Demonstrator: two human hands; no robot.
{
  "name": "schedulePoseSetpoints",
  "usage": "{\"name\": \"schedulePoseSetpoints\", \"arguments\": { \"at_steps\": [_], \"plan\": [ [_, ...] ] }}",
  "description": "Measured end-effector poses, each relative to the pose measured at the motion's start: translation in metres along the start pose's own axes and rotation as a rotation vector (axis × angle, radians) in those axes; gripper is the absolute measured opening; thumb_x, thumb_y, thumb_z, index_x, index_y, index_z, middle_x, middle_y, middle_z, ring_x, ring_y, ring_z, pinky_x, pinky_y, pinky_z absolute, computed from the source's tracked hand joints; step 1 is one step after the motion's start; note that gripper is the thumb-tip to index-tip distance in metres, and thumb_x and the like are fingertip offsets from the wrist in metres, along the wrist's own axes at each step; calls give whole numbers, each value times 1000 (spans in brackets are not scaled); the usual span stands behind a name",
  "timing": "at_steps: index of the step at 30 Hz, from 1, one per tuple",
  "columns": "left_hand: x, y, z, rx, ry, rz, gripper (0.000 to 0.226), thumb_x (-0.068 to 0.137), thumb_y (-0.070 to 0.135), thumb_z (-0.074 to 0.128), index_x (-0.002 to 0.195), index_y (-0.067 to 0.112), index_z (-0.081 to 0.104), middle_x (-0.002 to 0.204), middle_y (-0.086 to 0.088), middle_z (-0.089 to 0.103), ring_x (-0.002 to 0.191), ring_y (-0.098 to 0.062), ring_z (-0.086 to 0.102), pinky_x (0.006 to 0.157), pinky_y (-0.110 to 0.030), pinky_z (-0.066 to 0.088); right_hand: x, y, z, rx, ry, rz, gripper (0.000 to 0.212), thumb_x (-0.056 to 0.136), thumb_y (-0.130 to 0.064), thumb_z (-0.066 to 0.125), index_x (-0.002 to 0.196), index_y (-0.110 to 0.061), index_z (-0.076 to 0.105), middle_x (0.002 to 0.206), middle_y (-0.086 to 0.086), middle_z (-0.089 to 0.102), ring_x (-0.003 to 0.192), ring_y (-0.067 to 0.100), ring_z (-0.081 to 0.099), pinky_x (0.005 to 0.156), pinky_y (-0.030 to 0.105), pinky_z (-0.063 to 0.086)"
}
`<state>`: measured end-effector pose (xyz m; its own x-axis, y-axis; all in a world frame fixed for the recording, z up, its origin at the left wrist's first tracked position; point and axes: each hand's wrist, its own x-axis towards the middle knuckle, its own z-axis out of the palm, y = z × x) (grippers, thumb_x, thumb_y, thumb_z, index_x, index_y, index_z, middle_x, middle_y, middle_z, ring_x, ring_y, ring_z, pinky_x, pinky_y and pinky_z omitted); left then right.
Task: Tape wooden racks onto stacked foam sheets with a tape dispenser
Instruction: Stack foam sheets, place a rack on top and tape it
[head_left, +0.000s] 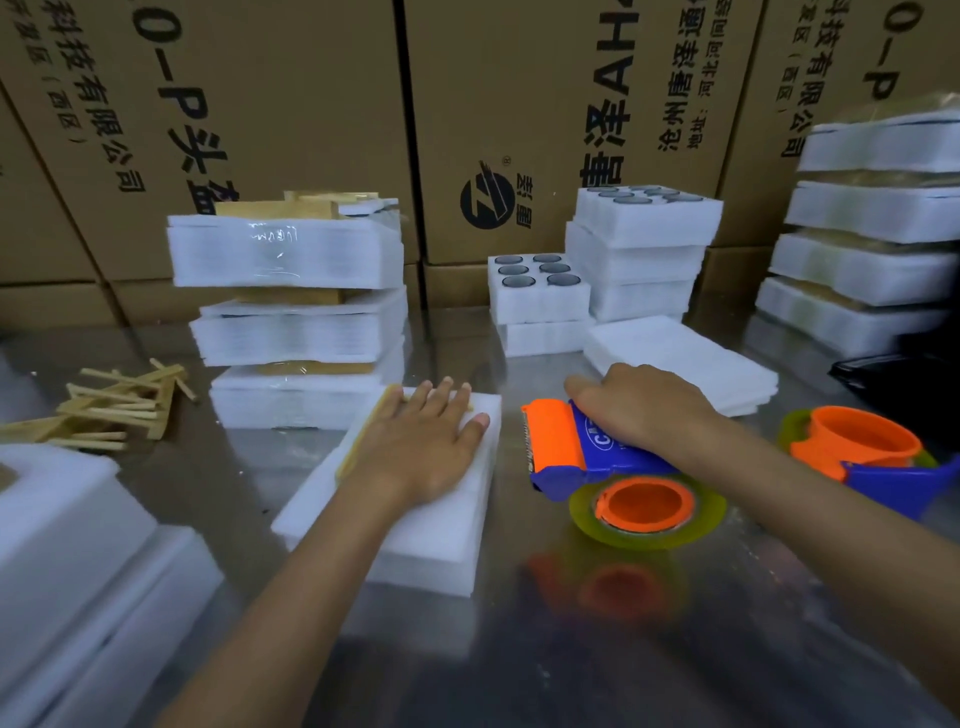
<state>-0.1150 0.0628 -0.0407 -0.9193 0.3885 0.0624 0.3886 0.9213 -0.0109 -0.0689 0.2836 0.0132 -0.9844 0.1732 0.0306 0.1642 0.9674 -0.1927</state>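
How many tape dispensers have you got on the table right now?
2. One tape dispenser is under the right hand, beside the foam stack; a second dispenser sits further right, partly cut off by the frame edge.

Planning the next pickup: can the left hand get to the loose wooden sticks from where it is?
Probably yes. The left hand presses flat on the foam stack and holds nothing; the wooden sticks lie on bare table to its left, nothing between. It would have to let go of the stack.

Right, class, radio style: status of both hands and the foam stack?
Left hand flat on foam stack. Right hand gripping tape dispenser. Path between them unobstructed.
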Motion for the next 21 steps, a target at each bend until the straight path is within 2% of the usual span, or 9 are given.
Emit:
{"name": "schedulePoseSetpoints", "arguments": {
  "at_steps": [3, 11, 13, 15, 17, 19, 21],
  "plan": [
    [-1, 2, -2, 15, -11, -3, 62, 101, 51, 5, 158, 27, -1, 166, 5, -3, 153, -14, -3, 123, -42, -3, 1, 8, -1, -21, -31, -33, 40, 95, -54, 26, 100, -24, 53, 80, -4, 49, 72, 13, 47, 55, 28, 26],
    [-7, 1, -7, 125, -26, 68, 59, 101, 41, 3, 158, 29, 3, 166, 0, -5, 153, -23, -3, 122, -47, 1, 1, 7, -2, -54, 3, -15, 38, 94, -57, 30, 80, -27, 48, 75, -4, 50, 68, 13, 46, 62, 31, 29],
    [-7, 2, -11, 62, 9, 66, 55, 103, 42, 8, 157, 33, 8, 166, 1, -2, 153, -22, -2, 122, -47, 3, 2, 6, -1, -36, 23, 9, 37, 93, -57, 32, 75, -27, 45, 74, -4, 49, 67, 14, 44, 66, 33, 31],
    [-5, 7, -15, -47, 113, 127, 47, 106, 40, 21, 151, 31, 32, 166, 4, 11, 153, -17, 4, 122, -42, 7, 3, 6, 1, -29, 40, 24, 38, 93, -58, 34, 73, -27, 44, 72, -4, 49, 66, 14, 44, 65, 32, 31],
    [0, 15, -15, -190, 186, 236, 36, 106, 29, 34, 133, 25, 56, 156, 3, 37, 149, -13, 20, 121, -35, 13, 3, 7, 1, -13, 44, 27, 39, 93, -59, 34, 73, -27, 45, 72, -4, 51, 66, 14, 47, 58, 29, 29],
    [2, 19, -14, -456, 93, 240, 30, 104, 22, 39, 116, 22, 66, 133, 5, 60, 139, -11, 38, 117, -33, 24, 4, 9, 2, 2, 38, 24, 39, 93, -59, 34, 75, -26, 46, 73, -4, 52, 67, 14, 48, 55, 28, 26],
    [2, 19, -11, -505, -5, 246, 32, 103, 22, 38, 107, 22, 69, 125, 9, 64, 137, -4, 38, 118, -28, 21, 5, 10, 2, 0, 28, 19, 38, 93, -58, 34, 75, -27, 46, 74, -4, 52, 67, 14, 49, 55, 28, 27]
  ]
}}
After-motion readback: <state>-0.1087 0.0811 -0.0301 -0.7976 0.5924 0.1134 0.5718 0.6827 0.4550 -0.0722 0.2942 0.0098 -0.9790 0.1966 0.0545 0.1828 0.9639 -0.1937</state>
